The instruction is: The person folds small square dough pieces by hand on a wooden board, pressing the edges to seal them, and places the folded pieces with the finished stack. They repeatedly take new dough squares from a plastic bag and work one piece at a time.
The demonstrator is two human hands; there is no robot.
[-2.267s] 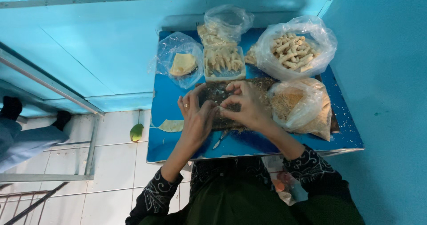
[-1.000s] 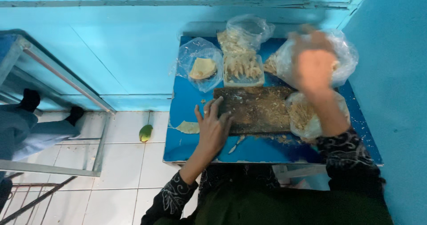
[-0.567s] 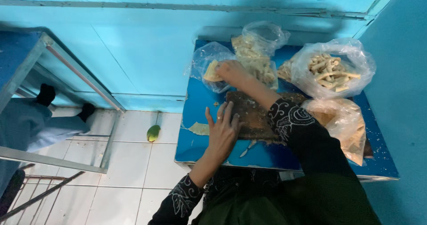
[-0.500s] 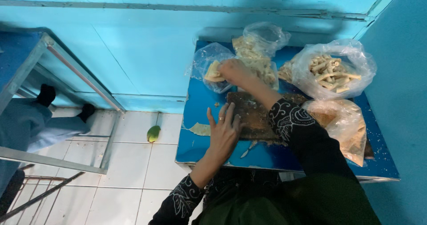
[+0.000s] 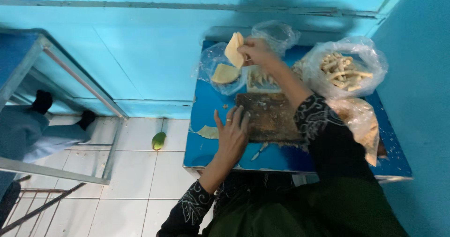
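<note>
One pale yellow dough sheet is hanging pinched in the right hand, lifted above the clear plastic bag at the table's 11 o'clock corner. A second sheet is lying inside that bag, directly below. The left hand is resting flat, fingers spread and holding nothing, on the 9 o'clock edge of the dark wooden board. A bag of pale sticks is sitting at 2 o'clock. The blue table is standing against a turquoise wall; a green fruit is lying on the white tiled floor at 9 o'clock.
</note>
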